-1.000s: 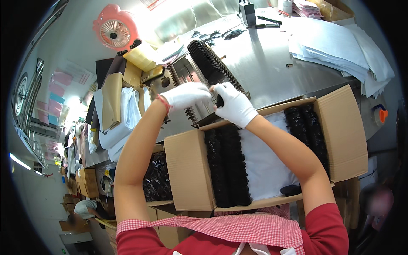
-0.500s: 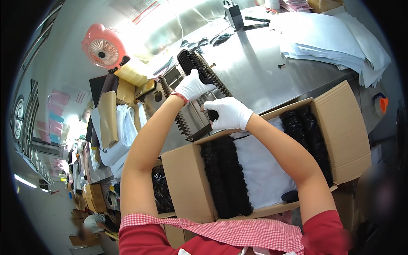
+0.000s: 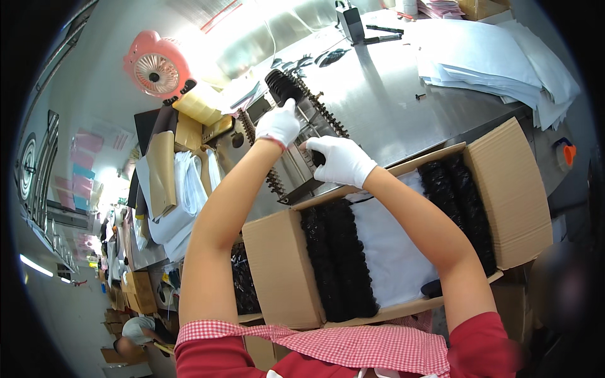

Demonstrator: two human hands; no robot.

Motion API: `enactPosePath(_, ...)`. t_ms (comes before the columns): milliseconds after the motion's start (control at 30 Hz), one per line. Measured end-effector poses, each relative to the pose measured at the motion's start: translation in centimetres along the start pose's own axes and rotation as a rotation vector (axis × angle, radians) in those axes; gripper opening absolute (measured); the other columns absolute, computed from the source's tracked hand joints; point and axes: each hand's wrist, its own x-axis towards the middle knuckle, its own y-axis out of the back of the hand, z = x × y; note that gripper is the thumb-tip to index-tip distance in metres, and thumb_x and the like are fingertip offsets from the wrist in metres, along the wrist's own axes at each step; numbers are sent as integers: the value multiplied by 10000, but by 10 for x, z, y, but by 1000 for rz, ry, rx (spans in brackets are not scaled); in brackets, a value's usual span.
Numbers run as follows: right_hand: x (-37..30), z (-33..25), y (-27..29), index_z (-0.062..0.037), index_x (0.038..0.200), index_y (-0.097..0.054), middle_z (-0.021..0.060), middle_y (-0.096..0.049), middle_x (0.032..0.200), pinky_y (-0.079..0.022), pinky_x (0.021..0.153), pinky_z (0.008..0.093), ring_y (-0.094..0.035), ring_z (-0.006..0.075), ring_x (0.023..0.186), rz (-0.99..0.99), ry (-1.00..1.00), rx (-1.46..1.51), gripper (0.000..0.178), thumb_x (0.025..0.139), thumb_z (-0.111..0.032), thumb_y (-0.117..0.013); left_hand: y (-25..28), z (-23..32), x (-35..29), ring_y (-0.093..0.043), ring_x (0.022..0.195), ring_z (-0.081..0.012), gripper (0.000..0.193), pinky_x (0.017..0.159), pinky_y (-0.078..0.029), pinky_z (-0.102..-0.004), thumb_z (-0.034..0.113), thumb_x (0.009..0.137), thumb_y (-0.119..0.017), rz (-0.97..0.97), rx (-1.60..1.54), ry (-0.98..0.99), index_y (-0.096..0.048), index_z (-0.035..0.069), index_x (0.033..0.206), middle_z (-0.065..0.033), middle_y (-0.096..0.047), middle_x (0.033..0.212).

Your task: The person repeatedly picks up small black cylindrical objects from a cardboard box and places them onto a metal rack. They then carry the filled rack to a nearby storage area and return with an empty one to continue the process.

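Note:
A metal rack (image 3: 324, 113) with spring-like coils along both sides lies on the steel table. A row of thin black rounded pieces (image 3: 282, 87) stands close together in its far end. My left hand (image 3: 278, 126), in a white glove, is closed over the rack, one fingertip at the near end of that row. Most of its fingers are hidden, so what they hold does not show. To its right, above the near end of the rack, my gloved right hand (image 3: 345, 164) is closed around a black piece (image 3: 319, 157), partly covered by its fingers.
In front of me an open cardboard box (image 3: 277, 268) holds black bundles (image 3: 343, 258) and white sheeting (image 3: 391, 246). A pink fan (image 3: 154, 66) stands at the far left, papers (image 3: 183, 189) below it. White sheets (image 3: 479, 57) are stacked at the far right; a small screw (image 3: 420, 97) lies nearby.
The row of black pieces in the rack looks shorter at its near end. My left hand has shifted slightly left and lost its spread over the row. My right hand has barely moved.

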Motion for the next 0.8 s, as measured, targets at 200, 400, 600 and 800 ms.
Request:
enactPosePath(200,12,0,-29,-58,1337,-543,170,-595,1313,-478,1034,385,-572,317,1240,476,-37,214,729,691,-149,-867,-39,-26,-25,-600,700,-139,264,663,-523,-320,69,848,-603,22,-703,-174,-613,39,1110,-43,-667,868)
enactPosePath(400,21,-10,-30,-18,1453,-372,375,-245,1500,-398,1124,431,-344,483,1402,350,3,268,1103,560,-306,-953,44,11,-78,-641,968,-169,403,870,-505,-310,149,933,-505,-388,-786,126,-575,35,1313,-89,-678,1056)
enactPosePath(600,19,-28,-36,-31,1392,-429,240,-463,1381,-460,1050,411,-502,395,1277,227,73,338,896,656,-260,-887,-5,-21,-92,-665,793,-258,263,720,-542,-367,138,952,-470,92,-373,-358,-525,3,1172,-163,-636,930)
enactPosePath(800,34,-8,-38,-142,1246,-567,183,-595,1169,-518,941,427,-610,369,1079,338,-110,153,533,756,-219,-762,61,-16,-65,-647,1002,-201,393,870,-510,-331,257,1010,-496,-541,-692,-223,-499,20,1324,-141,-638,1193)
